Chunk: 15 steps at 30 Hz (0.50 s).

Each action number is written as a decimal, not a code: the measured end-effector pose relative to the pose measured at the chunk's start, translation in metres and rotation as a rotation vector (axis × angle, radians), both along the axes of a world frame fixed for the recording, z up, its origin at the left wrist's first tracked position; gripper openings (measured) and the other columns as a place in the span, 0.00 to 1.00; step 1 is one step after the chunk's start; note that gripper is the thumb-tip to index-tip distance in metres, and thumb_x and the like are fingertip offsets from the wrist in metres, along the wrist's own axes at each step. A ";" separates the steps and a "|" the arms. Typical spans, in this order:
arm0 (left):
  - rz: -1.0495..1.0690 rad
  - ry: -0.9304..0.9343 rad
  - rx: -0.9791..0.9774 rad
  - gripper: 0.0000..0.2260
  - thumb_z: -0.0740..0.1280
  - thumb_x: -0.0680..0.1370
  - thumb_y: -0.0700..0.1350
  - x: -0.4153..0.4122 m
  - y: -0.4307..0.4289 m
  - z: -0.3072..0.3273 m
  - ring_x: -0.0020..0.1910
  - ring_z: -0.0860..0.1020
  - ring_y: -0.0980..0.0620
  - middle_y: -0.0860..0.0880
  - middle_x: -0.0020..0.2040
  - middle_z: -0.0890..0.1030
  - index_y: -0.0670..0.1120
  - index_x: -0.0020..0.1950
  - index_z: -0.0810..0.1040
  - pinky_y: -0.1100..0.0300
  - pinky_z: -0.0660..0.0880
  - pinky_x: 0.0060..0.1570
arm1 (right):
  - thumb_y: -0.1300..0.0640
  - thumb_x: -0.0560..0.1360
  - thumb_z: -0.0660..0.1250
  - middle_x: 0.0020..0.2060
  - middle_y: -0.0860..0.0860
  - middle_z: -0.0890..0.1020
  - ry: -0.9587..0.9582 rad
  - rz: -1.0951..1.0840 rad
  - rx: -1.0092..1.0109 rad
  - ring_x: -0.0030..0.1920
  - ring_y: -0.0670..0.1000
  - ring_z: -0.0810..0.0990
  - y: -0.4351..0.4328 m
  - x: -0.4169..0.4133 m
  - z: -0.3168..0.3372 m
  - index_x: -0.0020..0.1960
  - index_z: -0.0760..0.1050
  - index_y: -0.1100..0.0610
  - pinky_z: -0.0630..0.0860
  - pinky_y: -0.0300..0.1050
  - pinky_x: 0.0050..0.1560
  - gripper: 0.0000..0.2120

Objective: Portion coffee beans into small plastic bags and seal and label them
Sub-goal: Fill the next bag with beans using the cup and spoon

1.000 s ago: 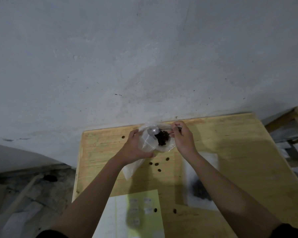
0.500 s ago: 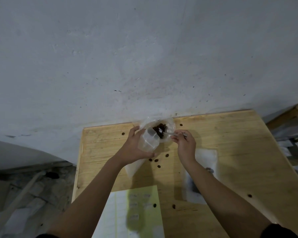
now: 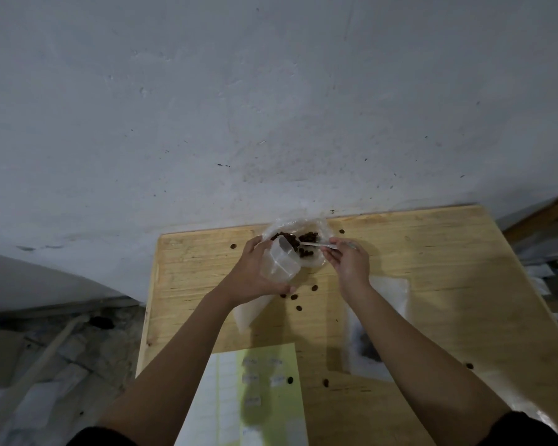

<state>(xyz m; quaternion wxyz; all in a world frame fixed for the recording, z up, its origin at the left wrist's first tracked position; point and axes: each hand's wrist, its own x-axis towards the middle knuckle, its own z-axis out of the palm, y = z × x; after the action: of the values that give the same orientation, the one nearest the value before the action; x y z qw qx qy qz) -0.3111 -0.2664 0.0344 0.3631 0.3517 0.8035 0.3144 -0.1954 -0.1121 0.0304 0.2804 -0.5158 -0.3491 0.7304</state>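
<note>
label sheet [image 3: 264, 391]: print blurred, bottom cut off | right flat bag [image 3: 387, 294]: forearm partly hides

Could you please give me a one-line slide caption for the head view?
Left hand holds a small bag; right hand spoons coffee beans.

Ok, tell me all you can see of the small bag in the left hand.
The small bag is clear, thin plastic, held up off the table in the left hand, fingers wrapped round its lower part. Its mouth is open and faces the bean pile by the wall. It looks empty; no beans show inside. The spoon in the right hand lies just beyond the mouth.
</note>
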 end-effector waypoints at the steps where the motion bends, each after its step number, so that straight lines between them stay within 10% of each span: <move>1: 0.009 0.008 -0.008 0.49 0.78 0.62 0.56 0.000 0.001 -0.001 0.72 0.56 0.52 0.54 0.74 0.49 0.48 0.75 0.55 0.60 0.59 0.64 | 0.67 0.78 0.58 0.38 0.57 0.80 -0.001 0.001 0.018 0.37 0.52 0.81 0.003 0.003 0.002 0.41 0.75 0.62 0.80 0.37 0.39 0.10; 15: 0.027 0.125 -0.084 0.57 0.71 0.53 0.70 0.007 0.013 -0.002 0.72 0.59 0.46 0.52 0.75 0.52 0.48 0.75 0.54 0.43 0.61 0.69 | 0.69 0.77 0.58 0.35 0.57 0.80 0.073 0.245 0.327 0.32 0.49 0.81 0.022 0.038 0.040 0.41 0.76 0.63 0.78 0.36 0.35 0.10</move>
<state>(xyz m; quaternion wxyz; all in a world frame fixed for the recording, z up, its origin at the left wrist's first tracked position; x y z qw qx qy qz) -0.3039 -0.2537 0.0324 0.3226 0.3442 0.8417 0.2626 -0.1579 -0.0900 0.0705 0.2820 -0.3905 -0.5127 0.7108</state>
